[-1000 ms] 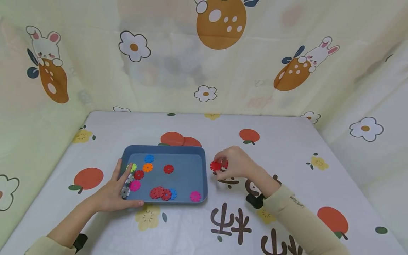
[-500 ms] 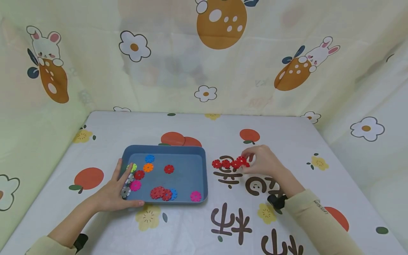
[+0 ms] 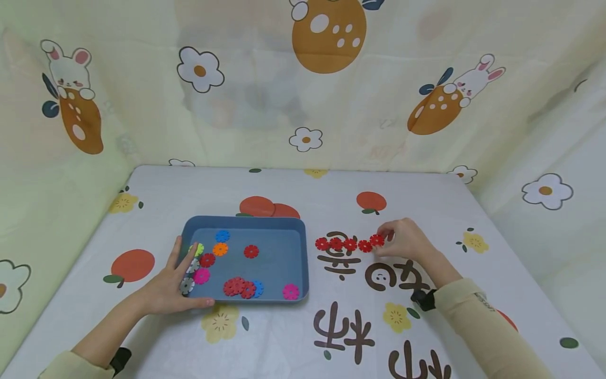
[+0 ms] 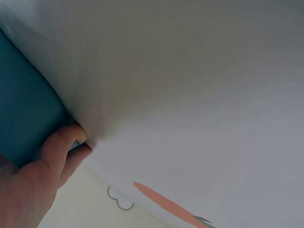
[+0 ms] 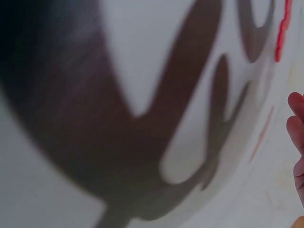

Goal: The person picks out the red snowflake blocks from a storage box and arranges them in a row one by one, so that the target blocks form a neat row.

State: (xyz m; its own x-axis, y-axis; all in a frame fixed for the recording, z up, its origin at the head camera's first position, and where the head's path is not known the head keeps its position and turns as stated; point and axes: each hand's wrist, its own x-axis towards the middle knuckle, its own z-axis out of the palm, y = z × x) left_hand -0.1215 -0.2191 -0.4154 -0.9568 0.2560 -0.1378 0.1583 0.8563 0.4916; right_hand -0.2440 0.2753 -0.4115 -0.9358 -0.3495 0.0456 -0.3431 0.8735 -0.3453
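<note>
In the head view my right hand (image 3: 408,242) pinches a red flower-shaped disc (image 3: 376,240) between thumb and fingertips, just above the tablecloth. Left of it, several more red flower discs (image 3: 335,243) lie in a row. My left hand (image 3: 163,288) holds the near-left corner of the blue tray (image 3: 306,252), its thumb along the front wall and its fingers at the left side wall. The left wrist view shows bent fingers (image 4: 64,145) at the tray edge. Only fingertips (image 5: 295,128) of the right hand show in the right wrist view.
Inside the tray are scattered flower discs: a lone red disc (image 3: 251,251), an orange disc (image 3: 220,249), a blue disc (image 3: 222,236), a pink disc (image 3: 291,291) and a red cluster (image 3: 236,286). A printed tablecloth (image 3: 265,342) covers the table, with a patterned curtain (image 3: 255,105) behind.
My right hand has moved rightward from beside the tray, exposing the red discs on the cloth. The red discs now stretch further right in a row. My left hand and the tray stay put.
</note>
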